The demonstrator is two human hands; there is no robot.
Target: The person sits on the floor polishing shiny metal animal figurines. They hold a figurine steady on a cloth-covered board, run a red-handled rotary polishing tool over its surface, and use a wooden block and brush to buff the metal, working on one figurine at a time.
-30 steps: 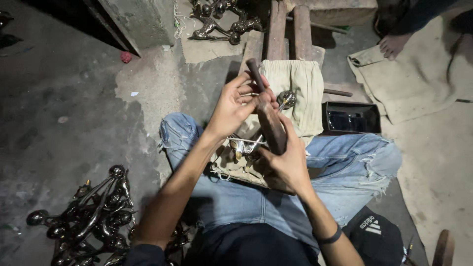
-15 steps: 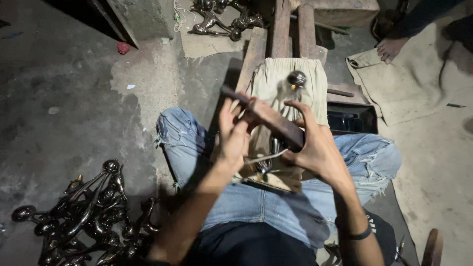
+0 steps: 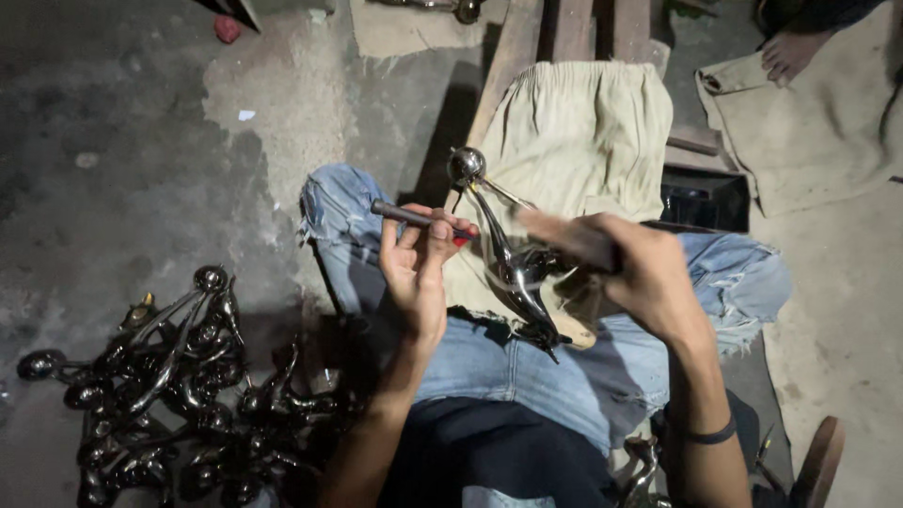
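Head camera, looking down over my lap: half a second back my right hand (image 3: 649,277) held the long file more or less still above the work, and now that file (image 3: 574,246) is only a smear under my knuckles, so I judge I am mid-stroke across the metal. My left hand (image 3: 419,268) has also shifted; its fingers now curl together around the far end of the same tool, a thin dark rod with a red spot (image 3: 414,218) sticking out past my thumb. Both hands are clamped shut on it, one at each end.

Between my hands, and just below the file, sits the polished metal figure (image 3: 513,268). It leans from a round shiny ball, out beyond my fingertips, down a slim curved neck to a darker, pointed base close to my wrists. The surface is smooth and mirror-bright, and catches the light in streaks. It rests on a pale cloth (image 3: 574,141), coarse and wrinkled, that lies over my knees and the wooden planks (image 3: 555,28) ahead.

Off to the left of my left forearm, on the rough stained concrete floor (image 3: 141,141), lies a tangled heap of similar dark glossy pieces (image 3: 160,376), all balls and curved stems. Beyond my right hand is a small black box (image 3: 705,198).
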